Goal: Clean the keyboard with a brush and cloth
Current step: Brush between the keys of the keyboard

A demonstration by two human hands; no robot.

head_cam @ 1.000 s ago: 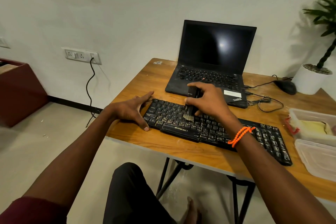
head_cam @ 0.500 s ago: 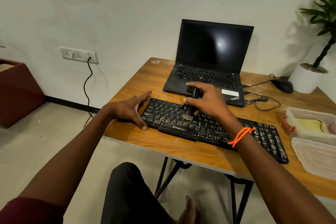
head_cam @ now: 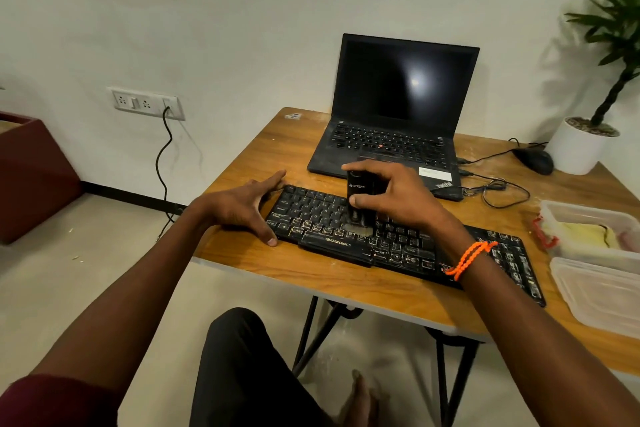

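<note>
Along the near edge of the wooden tabletop (head_cam: 332, 274) lies a dusty black full-size keyboard (head_cam: 408, 246), running slantwise from the left edge toward the right. Right hand (head_cam: 394, 194), wearing an orange braided wristband (head_cam: 469, 258), grips a black block-handled brush (head_cam: 360, 196) upright between thumb and fingers, bristles touching the keys of the keyboard's left half. Left hand (head_cam: 242, 208) is spread wide, fingers straight, bracing the keyboard's left end. An open black laptop (head_cam: 398, 114) stands at the far edge; clear plastic containers (head_cam: 595, 253) sit at the right edge. No cloth can be identified with certainty.
</note>
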